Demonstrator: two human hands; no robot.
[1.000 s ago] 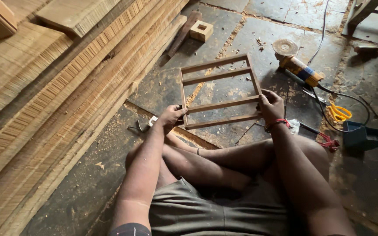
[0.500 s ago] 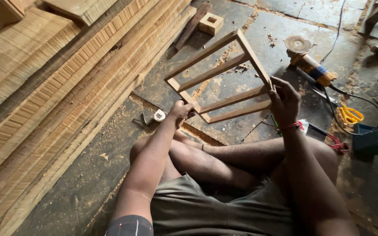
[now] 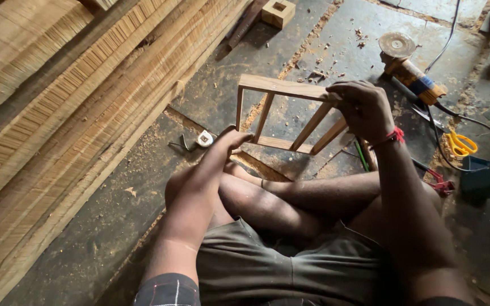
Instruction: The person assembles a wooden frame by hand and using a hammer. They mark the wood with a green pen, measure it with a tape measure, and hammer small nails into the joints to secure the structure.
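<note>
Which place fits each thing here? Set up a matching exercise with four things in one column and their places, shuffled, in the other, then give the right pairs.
Things:
1. wooden frame
2. scissors
3. tape measure
4. wooden block

Places:
A. on the floor at the far right, yellow handles showing
B. at the top of the picture, near the planks
C. held up between the left hand and the right hand
D. on the floor just left of the left hand

Pairs: 1-C, 2-A, 3-D, 4-B
</note>
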